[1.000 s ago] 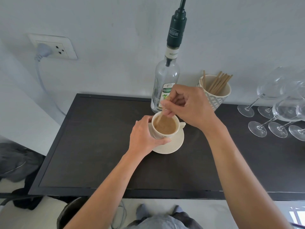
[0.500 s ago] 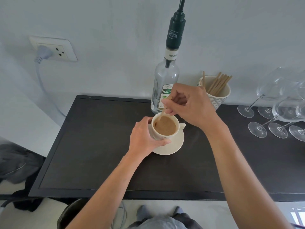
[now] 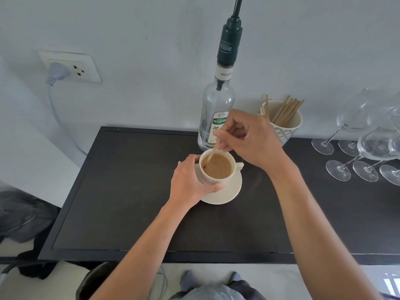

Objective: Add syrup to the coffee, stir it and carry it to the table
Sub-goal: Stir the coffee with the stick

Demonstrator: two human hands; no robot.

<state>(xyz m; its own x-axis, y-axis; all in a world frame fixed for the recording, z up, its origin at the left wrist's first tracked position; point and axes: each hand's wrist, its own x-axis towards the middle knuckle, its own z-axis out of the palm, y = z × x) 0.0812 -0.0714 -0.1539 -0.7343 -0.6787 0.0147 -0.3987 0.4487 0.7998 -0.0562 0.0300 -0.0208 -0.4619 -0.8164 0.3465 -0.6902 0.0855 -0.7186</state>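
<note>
On the dark counter (image 3: pixel 129 191) near the wall, we see a cream cup (image 3: pixel 213 179) of light-brown coffee on its saucer (image 3: pixel 229 191), just before the syrup bottle (image 3: pixel 216 118). Our left hand (image 3: pixel 190 182) wraps the cup's side; our right hand (image 3: pixel 251 139) pinches a wooden stirrer (image 3: pixel 213 151) dipped in the coffee.

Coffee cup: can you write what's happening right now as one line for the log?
step: stirring | right hand: pinches stir stick, tip in coffee | left hand: grips coffee cup on saucer | syrup bottle: upright behind cup
</note>
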